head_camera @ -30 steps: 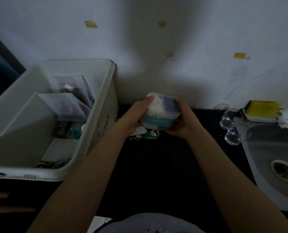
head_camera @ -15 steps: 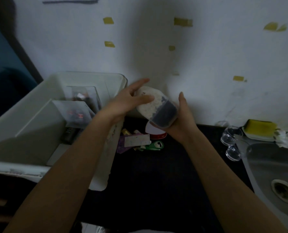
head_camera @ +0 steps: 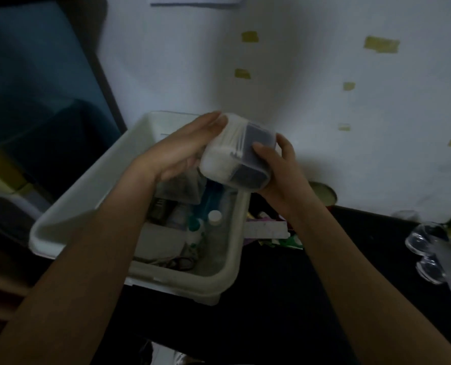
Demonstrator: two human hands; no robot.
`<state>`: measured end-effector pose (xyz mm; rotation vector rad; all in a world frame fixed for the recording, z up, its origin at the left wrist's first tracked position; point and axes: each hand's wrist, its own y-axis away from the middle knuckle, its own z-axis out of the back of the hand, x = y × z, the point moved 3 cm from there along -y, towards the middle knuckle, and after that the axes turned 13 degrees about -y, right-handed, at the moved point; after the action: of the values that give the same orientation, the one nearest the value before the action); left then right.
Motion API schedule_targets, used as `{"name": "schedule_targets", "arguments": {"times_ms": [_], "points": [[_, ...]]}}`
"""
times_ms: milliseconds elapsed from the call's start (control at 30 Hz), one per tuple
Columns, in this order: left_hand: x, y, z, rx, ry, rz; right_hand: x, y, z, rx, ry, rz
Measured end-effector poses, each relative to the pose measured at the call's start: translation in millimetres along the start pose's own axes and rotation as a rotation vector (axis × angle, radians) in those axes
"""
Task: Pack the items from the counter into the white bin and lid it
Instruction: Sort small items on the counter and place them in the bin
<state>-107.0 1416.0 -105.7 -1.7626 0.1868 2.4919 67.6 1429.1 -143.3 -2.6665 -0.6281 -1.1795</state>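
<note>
One tilted container [head_camera: 239, 154], long axis bin-ward [head_camera: 232, 259].

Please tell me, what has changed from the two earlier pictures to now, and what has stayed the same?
Both hands carried the clear plastic box with white and dark contents up from the black counter and leftward, so it now hangs tilted over the white plastic bin. The left hand shifted to press flat against its side; the right hand grips the other side. Unchanged: the small items by the bin remain on the counter, and the bin is unlidded.
</note>
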Motion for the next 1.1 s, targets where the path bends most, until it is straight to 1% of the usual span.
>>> {"name": "schedule_targets", "arguments": {"times_ms": [33, 100, 167, 267, 433, 500, 600, 700, 767, 867, 967, 1100], "points": [[4.4, 3.1, 13.7, -0.032, 0.001, 0.021, -8.7, -5.7, -10.1, 0.006, 0.03, -0.007], [15.1, 11.2, 42.5, -0.029, 0.012, 0.061, -26.2, -17.2, -31.3, 0.038, 0.119, -0.025], [29.8, 19.8, 73.4, 0.036, -0.04, 0.091, -42.1, -29.0, -50.5, 0.077, 0.244, -0.04], [57.4, 30.3, 113.5, 0.135, -0.198, 0.157, -67.9, -48.2, -70.1, 0.129, 0.494, -0.083], [97.1, 29.4, 145.4, 0.305, -0.672, 0.27, -112.0, -79.4, -91.1, 0.223, 0.907, -0.129], [112.5, 21.2, 148.2, 0.358, -0.827, 0.262, -131.7, -89.8, -92.5, 0.246, 1.1, -0.159], [138.2, 6.0, 141.3, 0.461, -1.062, 0.188, -162.0, -99.1, -87.9, 0.255, 1.346, -0.198], [174.9, -6.0, 120.7, 0.553, -1.291, 0.229, -187.7, -102.2, -78.0, 0.262, 1.522, -0.232], [197.0, -9.0, 105.4, 0.582, -1.422, 0.238, -200.7, -102.3, -66.9, 0.247, 1.616, -0.294], [214.3, -13.3, 95.3, 0.61, -1.355, 0.167, -215.1, -100.1, -49.8, 0.231, 1.759, -0.344], [221.0, -13.7, 90.3, 0.622, -1.397, 0.087, -223.4, -98.5, -39.8, 0.255, 1.834, -0.346], [230.2, -14.9, 82.4, 0.626, -1.409, 0.061, -225.4, -96.9, -34.9, 0.3, 1.908, -0.364]]}}
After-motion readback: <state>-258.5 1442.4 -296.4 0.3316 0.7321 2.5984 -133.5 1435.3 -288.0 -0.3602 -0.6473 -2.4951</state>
